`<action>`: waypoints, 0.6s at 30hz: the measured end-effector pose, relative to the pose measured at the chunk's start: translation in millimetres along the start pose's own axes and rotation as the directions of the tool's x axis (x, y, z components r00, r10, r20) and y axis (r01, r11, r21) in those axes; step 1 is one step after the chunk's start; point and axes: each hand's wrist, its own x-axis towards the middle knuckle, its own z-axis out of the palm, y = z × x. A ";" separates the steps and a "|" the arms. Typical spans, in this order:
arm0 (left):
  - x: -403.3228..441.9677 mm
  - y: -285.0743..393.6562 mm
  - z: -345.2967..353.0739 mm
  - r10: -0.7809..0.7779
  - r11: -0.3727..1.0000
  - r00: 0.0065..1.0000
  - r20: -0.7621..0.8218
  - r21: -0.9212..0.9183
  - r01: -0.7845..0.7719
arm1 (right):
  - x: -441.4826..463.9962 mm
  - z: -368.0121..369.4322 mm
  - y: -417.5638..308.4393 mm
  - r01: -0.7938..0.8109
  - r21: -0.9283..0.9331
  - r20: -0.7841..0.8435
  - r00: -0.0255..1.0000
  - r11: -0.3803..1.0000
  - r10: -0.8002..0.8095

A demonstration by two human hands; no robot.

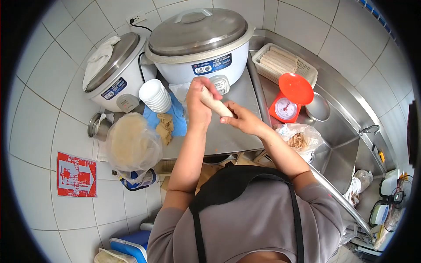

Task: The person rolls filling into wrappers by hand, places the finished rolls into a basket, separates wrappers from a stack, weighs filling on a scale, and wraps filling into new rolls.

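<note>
An uncooked spring roll (212,102), pale and long, is held at a slant above the steel counter (232,138). My left hand (199,98) is closed around its upper end, the fingers curled over it. Thumb and fingers of my right hand (244,119) grip the lower end. Similar pale rolls (277,61) lie side by side in a white plastic basket (309,73) at the back right. A red kitchen scale (286,107) with a round red pan (296,88) stands right of my right hand.
Two rice cookers (197,33) (116,74) stand at the back. Stacked white bowls (155,96) and a blue cloth (175,114) sit left of my hands. Bagged round wrappers (131,138) are at the counter's left edge. A bag of brownish filling (298,140) lies near the sink (340,162).
</note>
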 end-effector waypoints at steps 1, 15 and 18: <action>-1.9 2.0 4.3 -0.010 1.000 1.000 -0.020 -0.024 0.009 | -3.0 -4.6 -1.9 -0.049 -0.024 0.003 0.999 0.999 0.049; 7.8 -33.6 -16.5 -0.179 0.927 0.984 0.020 -0.330 0.176 | -20.4 -43.9 23.5 -0.039 -0.106 0.059 0.997 0.994 0.045; 0.9 -56.2 -70.1 -0.221 0.968 0.974 0.049 -0.115 0.225 | -19.0 -40.9 54.2 -0.005 -0.388 -0.064 0.998 0.922 -0.021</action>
